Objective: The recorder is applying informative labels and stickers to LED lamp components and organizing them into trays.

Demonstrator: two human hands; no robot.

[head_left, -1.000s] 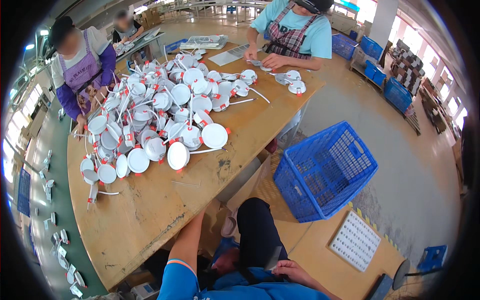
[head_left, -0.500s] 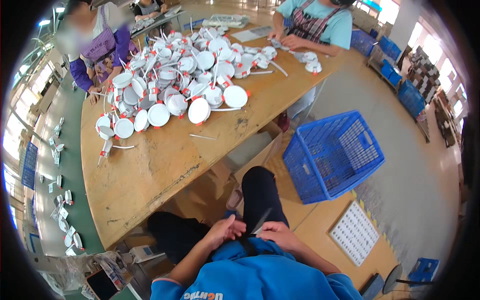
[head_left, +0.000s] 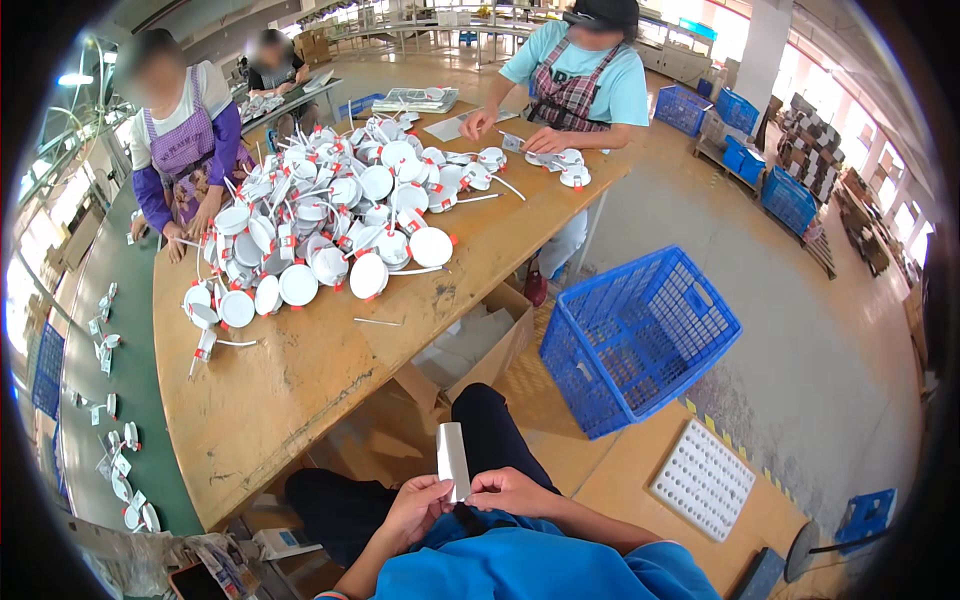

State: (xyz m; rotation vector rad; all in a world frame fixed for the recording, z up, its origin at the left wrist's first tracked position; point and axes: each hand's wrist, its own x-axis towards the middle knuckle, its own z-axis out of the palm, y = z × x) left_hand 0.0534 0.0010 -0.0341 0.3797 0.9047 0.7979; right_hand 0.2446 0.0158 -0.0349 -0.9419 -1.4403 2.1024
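In front of my lap a pale grey-white flat strip (head_left: 452, 460) stands up, narrow and slightly shiny; its exact kind I cannot make out. My left hand (head_left: 420, 506) pinches its lower left edge between thumb and fingers. At the lower right edge, my right hand (head_left: 508, 491) has its fingers closed on the same strip. Beyond my knees, a large heap of round white downlights (head_left: 300, 285) with red clips and white cables covers much of the worn wooden table (head_left: 290, 400).
An open blue plastic crate (head_left: 640, 340) stands right of the table. Near it lies a white tray with rows of round spots (head_left: 703, 480). Two co-workers handle parts at the table's far side. A green conveyor (head_left: 85, 440) on the left carries several lights.
My hands, apart before, have come together at the strip, which was a dark blur and now stands upright. The view has tilted up. The far right co-worker's hands have moved apart.
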